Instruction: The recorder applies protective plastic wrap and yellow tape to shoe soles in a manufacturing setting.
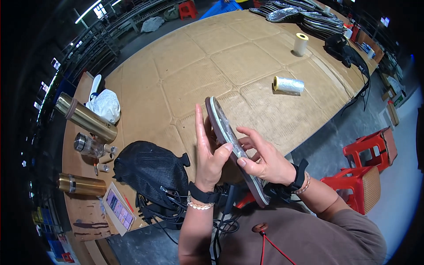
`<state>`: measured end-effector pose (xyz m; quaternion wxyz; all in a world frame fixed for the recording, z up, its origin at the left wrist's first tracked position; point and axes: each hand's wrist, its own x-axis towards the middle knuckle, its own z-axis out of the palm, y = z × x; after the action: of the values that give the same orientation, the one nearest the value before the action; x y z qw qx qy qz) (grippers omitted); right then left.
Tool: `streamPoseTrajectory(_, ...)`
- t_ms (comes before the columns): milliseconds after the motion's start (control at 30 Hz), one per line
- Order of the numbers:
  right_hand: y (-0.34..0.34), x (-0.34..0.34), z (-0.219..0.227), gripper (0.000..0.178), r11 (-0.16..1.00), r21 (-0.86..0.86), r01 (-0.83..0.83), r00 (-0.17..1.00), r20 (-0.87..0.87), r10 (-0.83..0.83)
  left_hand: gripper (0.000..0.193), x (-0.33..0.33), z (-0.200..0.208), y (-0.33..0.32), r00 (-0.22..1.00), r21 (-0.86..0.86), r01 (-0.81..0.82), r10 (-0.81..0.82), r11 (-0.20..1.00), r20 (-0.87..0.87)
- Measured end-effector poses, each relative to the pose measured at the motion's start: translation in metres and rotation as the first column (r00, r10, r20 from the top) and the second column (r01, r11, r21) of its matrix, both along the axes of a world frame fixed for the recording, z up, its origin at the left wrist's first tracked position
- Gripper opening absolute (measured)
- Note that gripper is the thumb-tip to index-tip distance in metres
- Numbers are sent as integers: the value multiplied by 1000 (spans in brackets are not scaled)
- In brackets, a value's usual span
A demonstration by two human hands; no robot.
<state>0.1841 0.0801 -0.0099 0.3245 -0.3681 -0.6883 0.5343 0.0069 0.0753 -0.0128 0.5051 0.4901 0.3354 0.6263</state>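
Observation:
A dark shoe sole (pixel 214 115) with a pale edge band is held on its side above the table's near edge. Clear, shiny film lies over the face turned to the right. My left hand (pixel 209 159) grips it from the left, its fingers stretched along the back and its thumb across the edge. On the film side, my right hand (pixel 267 162) has its thumb at the rim and its fingers bent around the middle of the sole. The sole's lower end slants down towards my lap. Each wrist wears a black strap and a beaded bracelet.
Cardboard (pixel 185 66) covers the table. One film roll (pixel 290 85) lies down and another film roll (pixel 300 45) stands. Wrapped soles (pixel 320 26) are heaped far right. A black mesh bag (pixel 152 172), flasks (pixel 90 119) and a phone (pixel 119 207) sit left; red stools (pixel 357 187) stand right.

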Motion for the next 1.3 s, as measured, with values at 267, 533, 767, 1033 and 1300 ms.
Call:
streamPoseTrajectory(267, -8, 3, -3, 88, 990, 140, 11, 997, 76, -22, 97, -1, -5, 1, 998, -4, 28, -28, 1000, 48)
streamPoseTrajectory(533, -13, 4, -6, 91, 969, 246, 16, 996, 78, -37, 94, 3, -1, 0, 994, 3, 51, -51, 999, 100)
streamPoseTrajectory(767, -20, 8, 8, 98, 925, 379, 29, 980, 170, -101, 83, 2, 17, -7, 971, -20, 54, -48, 998, 234)
streamPoseTrajectory(1033, -7, 22, 25, 102, 680, 732, -47, 933, 275, -232, 50, -14, 21, -9, 882, 40, 150, -152, 988, 446)
streamPoseTrajectory(1300, 26, 26, 14, 92, 628, 705, -330, 794, 567, -219, 51, -25, 6, -25, 468, 242, -336, 384, 910, -796)
